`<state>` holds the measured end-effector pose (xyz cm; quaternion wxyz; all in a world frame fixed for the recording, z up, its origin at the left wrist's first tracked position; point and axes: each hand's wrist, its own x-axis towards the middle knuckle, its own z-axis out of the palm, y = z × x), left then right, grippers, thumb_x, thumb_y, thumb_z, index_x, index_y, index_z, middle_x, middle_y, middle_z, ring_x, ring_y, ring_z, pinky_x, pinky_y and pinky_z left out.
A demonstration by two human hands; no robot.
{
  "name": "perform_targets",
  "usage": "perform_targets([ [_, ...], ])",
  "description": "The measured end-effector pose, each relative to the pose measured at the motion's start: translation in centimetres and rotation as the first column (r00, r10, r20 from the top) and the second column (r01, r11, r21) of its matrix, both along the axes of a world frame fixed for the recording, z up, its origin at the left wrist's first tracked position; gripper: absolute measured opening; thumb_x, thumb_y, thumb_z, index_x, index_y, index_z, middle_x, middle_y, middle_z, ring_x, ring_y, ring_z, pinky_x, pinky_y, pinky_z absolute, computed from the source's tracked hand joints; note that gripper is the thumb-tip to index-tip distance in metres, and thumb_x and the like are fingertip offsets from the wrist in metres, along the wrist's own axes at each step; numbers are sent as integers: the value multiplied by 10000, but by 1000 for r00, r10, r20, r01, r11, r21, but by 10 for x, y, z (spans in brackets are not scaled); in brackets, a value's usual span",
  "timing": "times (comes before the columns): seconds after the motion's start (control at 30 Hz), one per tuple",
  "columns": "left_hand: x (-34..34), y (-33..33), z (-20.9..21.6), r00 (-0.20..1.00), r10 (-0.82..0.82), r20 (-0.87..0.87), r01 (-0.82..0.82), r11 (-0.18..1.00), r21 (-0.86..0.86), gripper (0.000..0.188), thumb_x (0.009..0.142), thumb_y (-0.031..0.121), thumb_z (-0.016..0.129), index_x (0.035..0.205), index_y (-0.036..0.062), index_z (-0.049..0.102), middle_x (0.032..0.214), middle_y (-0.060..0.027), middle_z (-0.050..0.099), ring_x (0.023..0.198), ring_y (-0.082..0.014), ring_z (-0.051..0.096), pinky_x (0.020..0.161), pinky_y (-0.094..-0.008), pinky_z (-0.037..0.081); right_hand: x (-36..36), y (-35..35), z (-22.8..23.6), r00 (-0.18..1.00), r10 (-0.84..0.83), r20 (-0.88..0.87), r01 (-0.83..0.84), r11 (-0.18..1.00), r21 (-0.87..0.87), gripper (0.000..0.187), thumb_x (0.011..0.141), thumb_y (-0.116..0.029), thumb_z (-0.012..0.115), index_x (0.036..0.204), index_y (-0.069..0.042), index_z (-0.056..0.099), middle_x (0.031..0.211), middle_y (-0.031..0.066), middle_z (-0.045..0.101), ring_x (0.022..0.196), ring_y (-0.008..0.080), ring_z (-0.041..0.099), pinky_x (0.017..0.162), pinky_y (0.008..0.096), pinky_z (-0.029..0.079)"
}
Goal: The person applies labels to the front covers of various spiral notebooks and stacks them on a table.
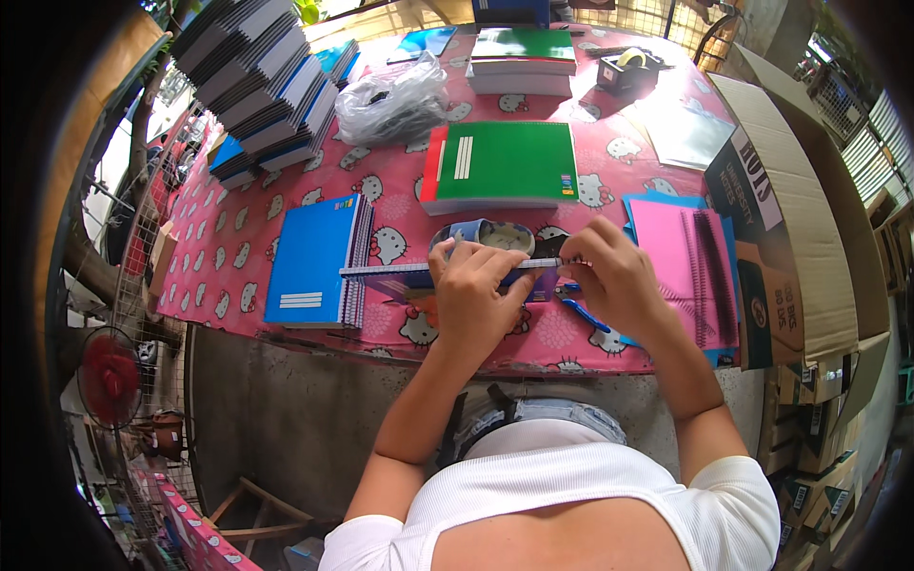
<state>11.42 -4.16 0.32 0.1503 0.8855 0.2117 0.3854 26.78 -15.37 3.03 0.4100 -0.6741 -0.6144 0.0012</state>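
Observation:
In front of me a spiral notebook [390, 271] stands edge-on, its coiled spine uppermost and running left to right. My left hand [481, 287] is closed around its middle. At the right end of the coil, the fingers of my right hand [609, 271] are pinched together; they hide what lies between them. Below that hand rests a blue-handled hand tool [586, 312], perhaps pliers. Just behind the notebook sits a blue patterned container [476, 231]. Left of my hands is a stack of blue spiral notebooks [314, 262]. Beyond them lies a stack of green-covered notebooks [509, 162].
Pink covers with loose black coils [700, 266] lie at right, beside an open cardboard box [781, 219]. Tall notebook stacks [252, 86] rise at far left, near a clear plastic bag [392, 105]. A tape dispenser [624, 71] and more green notebooks [522, 62] are farther back.

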Motion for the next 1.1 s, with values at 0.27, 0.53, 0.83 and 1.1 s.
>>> perform_targets([
  [0.27,-12,-9,3,999,-50,-11,49,998,-34,205,639,145,779,832,138,713,806,15,683,792,-157,594,937,-399,313,-10,-9,6,961,103,258,-59,983,-171,144,793,-122,669,900,-50,606,768,86,591,722,285,619,617,381,483],
  [0.53,-28,-20,0,997,-77,18,78,995,-64,264,623,149,786,877,129,714,810,7,678,792,-171,604,936,-389,346,40,114,-75,833,421,360,-183,822,-539,259,768,-183,634,958,-13,588,919,157,629,847,342,642,710,430,525],
  [0.83,-24,5,-8,990,-5,140,-3,998,62,256,578,188,797,791,111,677,723,-17,646,713,-201,606,783,-356,410,40,97,-95,998,-40,39,53,906,-420,336,656,-124,651,944,6,535,807,205,651,804,354,652,717,466,510],
  [1.1,-14,11,0,993,-48,107,45,999,29,198,574,203,811,694,105,688,665,-22,653,670,-189,602,758,-330,399,82,28,-51,951,203,-234,-265,924,-276,402,640,-24,731,1027,0,624,899,99,665,824,191,640,721,327,521],
])
